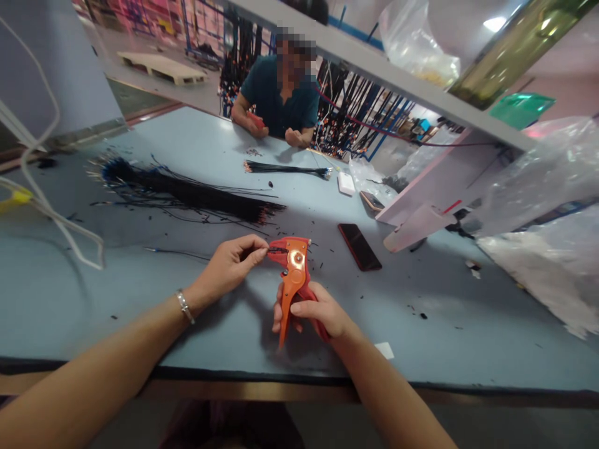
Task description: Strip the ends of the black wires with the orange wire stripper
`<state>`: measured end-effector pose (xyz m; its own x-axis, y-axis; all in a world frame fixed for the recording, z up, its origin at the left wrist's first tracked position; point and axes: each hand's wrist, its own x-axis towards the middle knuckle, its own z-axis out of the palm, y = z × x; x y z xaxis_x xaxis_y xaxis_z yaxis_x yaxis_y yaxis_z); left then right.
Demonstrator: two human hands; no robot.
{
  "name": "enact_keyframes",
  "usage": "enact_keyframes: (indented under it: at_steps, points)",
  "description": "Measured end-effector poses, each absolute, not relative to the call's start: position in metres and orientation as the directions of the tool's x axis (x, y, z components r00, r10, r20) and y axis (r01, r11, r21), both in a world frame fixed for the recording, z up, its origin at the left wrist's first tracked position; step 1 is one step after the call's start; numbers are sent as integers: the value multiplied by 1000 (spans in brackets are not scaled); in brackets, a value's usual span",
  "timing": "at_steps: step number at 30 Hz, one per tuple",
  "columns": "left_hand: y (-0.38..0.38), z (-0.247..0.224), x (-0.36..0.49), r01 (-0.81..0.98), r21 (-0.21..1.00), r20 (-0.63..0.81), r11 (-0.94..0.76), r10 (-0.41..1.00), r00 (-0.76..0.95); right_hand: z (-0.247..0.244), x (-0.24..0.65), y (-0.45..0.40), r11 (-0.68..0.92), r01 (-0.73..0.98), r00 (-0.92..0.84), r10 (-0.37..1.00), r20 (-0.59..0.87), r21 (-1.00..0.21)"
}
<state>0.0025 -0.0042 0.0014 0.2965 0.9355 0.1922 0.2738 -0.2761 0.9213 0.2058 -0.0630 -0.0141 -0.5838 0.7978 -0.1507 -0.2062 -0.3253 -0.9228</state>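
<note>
Wrapped round the handles of an orange and red wire stripper [296, 265] is my right hand [321, 308]. The tool stands tilted upright above the table, its jaws pointing left. My left hand [238, 259] pinches a thin black wire [182, 253] at the mouth of the jaws; the wire trails left over the table beneath the hand. Where the wire's tip sits inside the jaws is too small to tell. Beyond my hands lies a large bundle of black wires [187, 190] with blue and pale ends on the left and reddish ends on the right.
A co-worker [281, 93] sits across the table [421, 280], holding a red tool [255, 120]. Nearer lie a smaller wire bundle [285, 168], a white box [345, 183] and a phone [359, 246]. White cables [60, 218] hang at left; plastic bags [538, 249] lie at right. Black scraps are scattered about.
</note>
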Motion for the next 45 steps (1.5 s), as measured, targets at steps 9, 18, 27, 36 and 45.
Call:
enact_keyframes:
  at_steps: [9,18,27,36,45]
  points:
    - [-7,1,5,181,936,256,-303,935,245,-14,205,-65,-220,-186,-588,806,-71,-957]
    - [-9,3,5,185,921,295,-342,925,239,-13,206,-65,-216,-201,-574,817,-64,-956]
    - [-8,0,5,215,884,360,-416,897,255,-18,204,-63,-134,-170,-552,834,-18,-976]
    - [-8,3,4,225,888,341,-401,903,261,-20,205,-63,-140,-176,-545,838,-22,-974]
    - [-6,-3,2,199,875,382,-442,881,278,-19,204,-63,-134,-188,-531,847,-13,-973]
